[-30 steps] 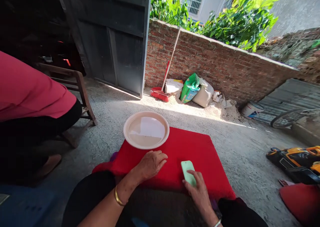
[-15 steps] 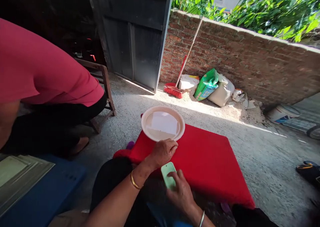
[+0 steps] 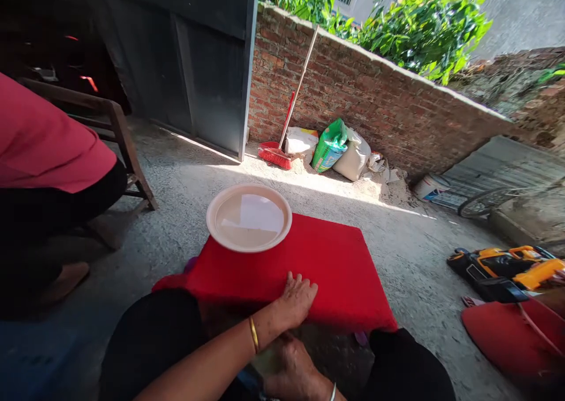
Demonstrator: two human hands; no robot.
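My left hand (image 3: pixel 300 300), with a gold bangle at the wrist, lies palm down near the front edge of a red cloth-covered board (image 3: pixel 339 259). Its fingers reach forward over the cloth and are slightly apart. Below it, under the forearm, is my right hand (image 3: pixel 293 368) with a silver bangle, low between my knees. A pale green, flat rounded piece (image 3: pixel 268 357) shows dimly by its fingers, blurred and partly covered by the left wrist. On the far left corner of the board stands a beige basin (image 3: pixel 212 224) of water, apart from both hands.
At left a person in a pink top (image 3: pixel 57 148) sits on a wooden chair (image 3: pixel 126 142). A dark metal door (image 3: pixel 212 77), a broom (image 3: pixel 278 156) and sacks (image 3: pixel 329 145) stand by the brick wall (image 3: pixel 397 112). At right are an orange-and-black machine (image 3: pixel 498 271) and a red rounded thing (image 3: pixel 507 336).
The view has swung right. My left hand has come off the basin's near rim onto the cloth, its fingers uncurling. My right hand has dropped lower, beneath the left forearm, with the pale green piece.
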